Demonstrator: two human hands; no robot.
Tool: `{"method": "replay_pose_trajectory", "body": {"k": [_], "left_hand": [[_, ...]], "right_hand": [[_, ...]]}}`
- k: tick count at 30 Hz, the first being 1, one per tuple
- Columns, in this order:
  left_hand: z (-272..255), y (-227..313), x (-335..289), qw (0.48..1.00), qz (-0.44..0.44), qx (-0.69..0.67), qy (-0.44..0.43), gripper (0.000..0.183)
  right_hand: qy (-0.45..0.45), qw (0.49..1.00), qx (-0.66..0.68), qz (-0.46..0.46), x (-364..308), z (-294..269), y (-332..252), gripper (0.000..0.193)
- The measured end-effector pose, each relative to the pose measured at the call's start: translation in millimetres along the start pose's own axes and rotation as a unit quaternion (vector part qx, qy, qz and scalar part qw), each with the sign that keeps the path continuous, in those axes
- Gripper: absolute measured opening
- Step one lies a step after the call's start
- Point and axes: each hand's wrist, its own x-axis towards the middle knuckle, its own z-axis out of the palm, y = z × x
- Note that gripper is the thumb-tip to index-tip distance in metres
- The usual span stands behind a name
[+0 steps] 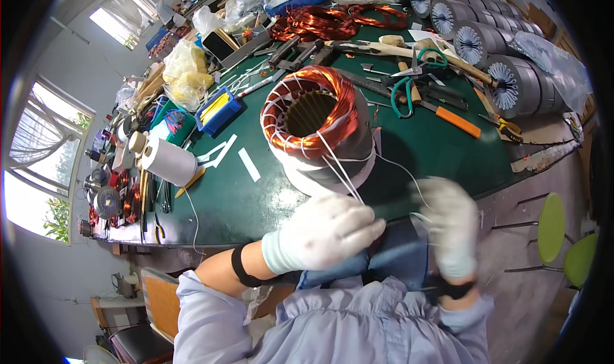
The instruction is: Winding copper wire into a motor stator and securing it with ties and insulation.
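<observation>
A motor stator stands upright at the table's near side, its ring of copper winding on top partly laced with white cord. From the winding's near side, taut strands of white lacing cord run down to my left hand. That hand wears a white glove, and its fingers are closed on the cord. My right hand, also gloved, is off to the right, smeared by motion. A thin length of cord curves from beside the stator toward it; whether the fingers grip it is unclear.
On the left, a spool of white cord lies beside a blue tray and white strips. Behind the stator are copper coils, a mallet, scissors and an orange-handled tool. Grey stator cores line the right; green chairs stand beyond.
</observation>
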Motion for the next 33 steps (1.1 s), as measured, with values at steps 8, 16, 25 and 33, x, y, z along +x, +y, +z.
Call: {"method": "replay_pose_trajectory", "body": {"k": [8, 16, 25, 33], "left_hand": [[-48.0, -42.3, 17.7, 0.967, -0.129, 0.182, 0.124, 0.034], [-40.4, -70.6, -3.2, 0.989, -0.078, 0.085, 0.097, 0.038], [-71.7, -41.1, 3.7, 0.978, -0.192, 0.068, -0.043, 0.068], [-44.0, -50.9, 19.0, 0.965, -0.224, 0.135, -0.015, 0.034]], "right_hand": [[-0.195, 0.951, 0.070, -0.228, 39.9, 71.0, -31.5, 0.042], [-0.198, 0.931, 0.305, -0.031, 28.2, 90.4, 10.3, 0.040], [-0.180, 0.933, 0.018, -0.312, 46.2, 106.9, 40.3, 0.037], [-0.021, 0.902, -0.007, -0.432, 34.5, 102.0, 42.9, 0.010]]}}
